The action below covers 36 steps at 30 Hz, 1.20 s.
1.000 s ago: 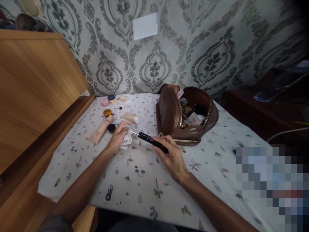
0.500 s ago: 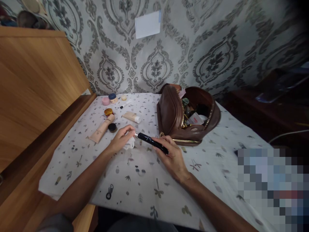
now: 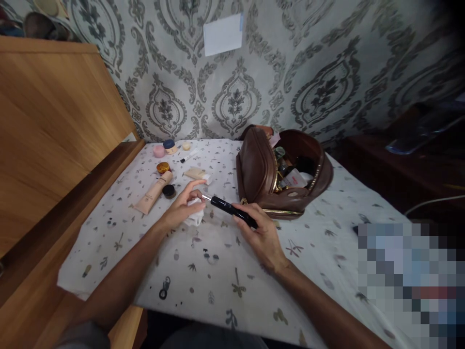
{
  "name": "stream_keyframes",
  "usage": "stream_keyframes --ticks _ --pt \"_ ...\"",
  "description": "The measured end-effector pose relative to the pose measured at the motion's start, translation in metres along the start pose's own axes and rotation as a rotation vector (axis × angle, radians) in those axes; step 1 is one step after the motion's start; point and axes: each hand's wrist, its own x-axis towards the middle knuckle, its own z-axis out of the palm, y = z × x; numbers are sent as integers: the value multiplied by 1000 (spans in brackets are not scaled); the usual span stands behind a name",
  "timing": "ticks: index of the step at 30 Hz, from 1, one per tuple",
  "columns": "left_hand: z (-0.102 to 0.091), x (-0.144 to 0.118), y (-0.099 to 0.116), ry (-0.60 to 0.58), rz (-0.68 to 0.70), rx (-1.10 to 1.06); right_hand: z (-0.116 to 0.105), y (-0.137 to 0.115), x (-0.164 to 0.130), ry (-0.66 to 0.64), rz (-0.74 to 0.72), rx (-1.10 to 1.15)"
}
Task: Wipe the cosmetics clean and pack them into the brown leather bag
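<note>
My right hand (image 3: 258,231) is wrapped round a slim black cosmetic tube (image 3: 223,205) with pale lettering and a silver end, tilted up towards the left. My left hand (image 3: 183,203) is at that silver end, its index finger stretched out above it and the thumb below. A crumpled white tissue (image 3: 196,215) hangs under the left fingers and appears held in them. Just beyond that hand lie a beige tube with a white cap (image 3: 196,173), partly covered by the finger, and a small black-lidded jar (image 3: 169,191).
An unzipped brown leather bag (image 3: 257,169) full of small items stands at the back right. Left of it lie a peach tube (image 3: 154,194), an amber jar (image 3: 163,167), a pink jar (image 3: 159,151), a blue-lidded jar (image 3: 169,146) and a small brush (image 3: 189,156). A wooden cabinet (image 3: 54,106) borders the left.
My left fingers have loosened from the tube's silver end, the index finger lifting and straightening. My right hand has moved slightly right with the black tube, showing more of its silver end.
</note>
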Motion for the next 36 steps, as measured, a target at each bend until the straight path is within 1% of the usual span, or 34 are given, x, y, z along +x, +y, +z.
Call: stream_keyframes --ticks 4,6,8,11,13,15,16,17,19,22,23,25,28,30,31,32,33,36 --pt "0 2 -6 33 -60 42 0 -5 1 -12 15 34" --pt "0 3 -8 28 -59 85 0 -8 1 -36 73 58" --pt "-1 4 -7 9 -11 106 0 -10 1 -100 201 130" --pt "-2 3 -3 -15 80 117 0 -11 3 -202 468 355" --pt "-2 3 -3 -36 78 95 0 -9 5 -218 620 509" --pt "-1 3 -4 -46 54 69 0 -8 6 -219 715 590" --pt "-1 3 -5 -37 46 56 -1 -7 7 -217 721 588" --pt "0 3 -5 -22 37 47 -1 -6 7 -206 692 552" --pt "0 3 -6 19 18 43 -2 -4 7 -148 543 405" --pt "-1 3 -6 43 4 70 -2 0 6 -71 261 157" --pt "-2 3 -6 44 8 79 -2 0 5 -64 195 105" --pt "-4 2 -6 39 12 79 -3 0 4 -74 114 47" --pt "-4 2 -7 30 11 60 -4 -4 2 -119 100 9" --pt "-2 3 -10 38 -1 30 -4 -9 3 -161 144 -9" --pt "0 4 -11 60 -7 8 -5 -11 3 -177 172 -15" --pt "1 5 -12 102 -13 -17 -5 -12 3 -185 198 -19" --pt "3 6 -12 169 -18 -47 -5 -13 3 -184 218 -19" --pt "6 7 -7 451 -4 -143 -5 -13 4 -180 266 29"
